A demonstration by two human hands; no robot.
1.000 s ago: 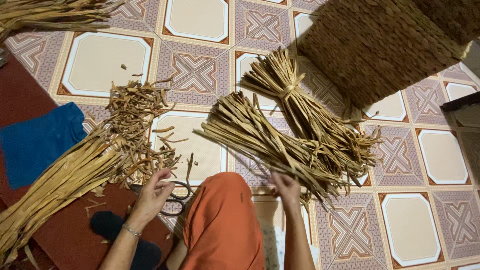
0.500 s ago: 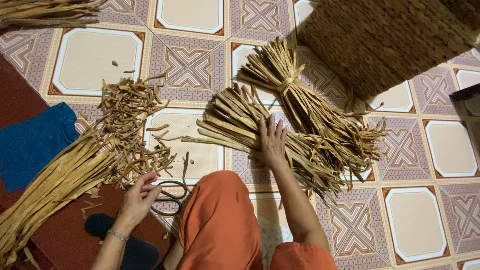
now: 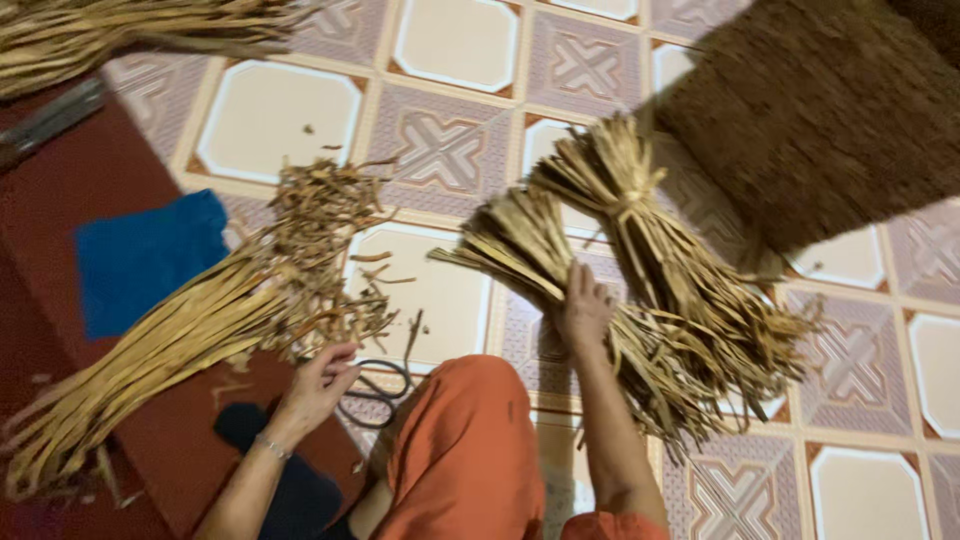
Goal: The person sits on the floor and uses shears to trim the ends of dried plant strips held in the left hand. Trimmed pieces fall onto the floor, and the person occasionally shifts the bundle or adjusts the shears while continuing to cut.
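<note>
I sit on a tiled floor (image 3: 440,45) with my knee in orange cloth (image 3: 465,450) between my arms. My right hand (image 3: 580,310) lies flat on a loose bundle of dried tan leaf strips (image 3: 530,245); whether it grips them is unclear. Beside it lies a second bundle tied at the middle (image 3: 640,215). My left hand (image 3: 320,380) rests by black-handled scissors (image 3: 375,385), fingers curled, touching the edge of a long pile of strips (image 3: 180,340) with short cut scraps (image 3: 330,215).
A woven brown mat (image 3: 830,110) lies at the upper right. A blue cloth (image 3: 145,255) sits on a dark red mat (image 3: 60,210) at left. More dried strips (image 3: 120,35) lie at the top left, with a long dark blade (image 3: 45,120) below them.
My right hand has reached forward from near my knee onto the loose bundle. My left hand has stayed by the scissors. The view has shifted and tilted.
</note>
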